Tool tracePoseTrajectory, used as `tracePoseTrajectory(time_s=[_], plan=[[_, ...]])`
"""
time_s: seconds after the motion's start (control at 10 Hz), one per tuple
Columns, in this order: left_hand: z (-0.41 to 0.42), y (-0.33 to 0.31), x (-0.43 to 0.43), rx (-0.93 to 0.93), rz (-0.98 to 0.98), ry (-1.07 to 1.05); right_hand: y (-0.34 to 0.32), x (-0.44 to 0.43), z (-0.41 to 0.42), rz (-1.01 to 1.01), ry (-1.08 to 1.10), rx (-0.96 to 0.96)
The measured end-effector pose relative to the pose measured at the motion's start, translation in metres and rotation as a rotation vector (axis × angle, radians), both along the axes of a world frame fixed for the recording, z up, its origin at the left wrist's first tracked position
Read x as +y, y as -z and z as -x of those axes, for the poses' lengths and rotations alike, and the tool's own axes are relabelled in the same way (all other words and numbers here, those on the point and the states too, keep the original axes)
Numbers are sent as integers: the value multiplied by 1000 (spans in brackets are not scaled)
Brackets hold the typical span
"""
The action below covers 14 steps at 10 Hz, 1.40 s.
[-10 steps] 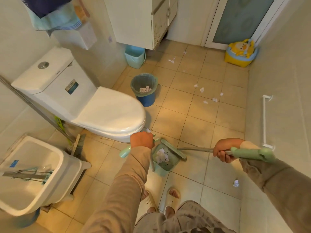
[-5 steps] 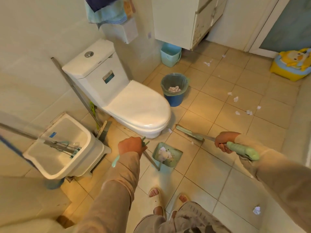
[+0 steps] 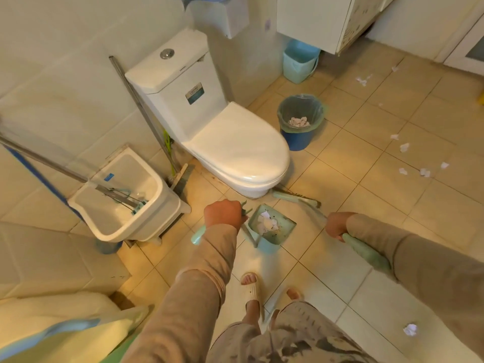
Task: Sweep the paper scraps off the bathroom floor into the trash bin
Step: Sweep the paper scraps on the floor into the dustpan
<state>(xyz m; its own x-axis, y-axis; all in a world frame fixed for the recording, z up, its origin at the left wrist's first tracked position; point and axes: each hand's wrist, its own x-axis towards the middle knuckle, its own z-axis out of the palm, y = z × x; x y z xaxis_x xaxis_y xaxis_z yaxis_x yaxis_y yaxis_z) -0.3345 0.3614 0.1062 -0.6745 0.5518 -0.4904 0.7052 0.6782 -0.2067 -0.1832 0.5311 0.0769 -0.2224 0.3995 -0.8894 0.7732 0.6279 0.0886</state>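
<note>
My left hand (image 3: 222,215) is closed on the dustpan (image 3: 271,226) handle and my right hand (image 3: 336,225) is closed on the broom (image 3: 298,200) (its head is ahead-left of my right fingers). Paper scraps (image 3: 413,159) lie far ahead-right, nearer my right hand.

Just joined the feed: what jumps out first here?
The white toilet dominates the middle, with the lined trash bin to its right, already holding paper. Below, the left hand holds a dustpan full of scraps, and the right hand grips the broom at the toilet's base.
</note>
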Motion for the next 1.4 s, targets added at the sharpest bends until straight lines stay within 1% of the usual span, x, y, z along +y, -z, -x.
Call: tracePoseTrajectory(time_s=[0.1, 0.2, 0.3, 0.4, 0.5, 0.8, 0.9, 1.0, 1.1, 1.2, 1.3, 1.4], plan=[[4, 3, -3, 16, 11, -20, -9, -4, -7, 65, -70, -13], [3, -4, 5, 3, 13, -7, -22, 2, -26, 118, -16, -11], [2, -3, 13, 11, 1, 55, -31, 2, -47, 128, 95, 31], [10, -2, 8, 4, -19, 9, -33, -6, -54, 96, 112, 67], [10, -3, 2, -6, -51, 12, -34, -12, -74, 50, 186, 97], [1, -9, 0, 43, -32, 375, -26, -13, -104, -67, 519, 158], [-7, -6, -8, 9, 1, 383, -9, -18, -106, -83, 544, 209], [-13, -3, -11, 8, -14, 384, 2, -30, -117, -58, 540, 190], [-10, -3, -9, -1, -17, 382, 4, -50, -118, 53, 449, 73], [-9, -3, -4, 5, -27, 395, -1, -66, -119, 85, 295, -25], [-6, -2, -3, 11, -50, 413, -13, -67, -126, 126, 322, -46], [-3, -3, -2, 14, -73, 412, -27, -70, -125, 140, 503, -10]])
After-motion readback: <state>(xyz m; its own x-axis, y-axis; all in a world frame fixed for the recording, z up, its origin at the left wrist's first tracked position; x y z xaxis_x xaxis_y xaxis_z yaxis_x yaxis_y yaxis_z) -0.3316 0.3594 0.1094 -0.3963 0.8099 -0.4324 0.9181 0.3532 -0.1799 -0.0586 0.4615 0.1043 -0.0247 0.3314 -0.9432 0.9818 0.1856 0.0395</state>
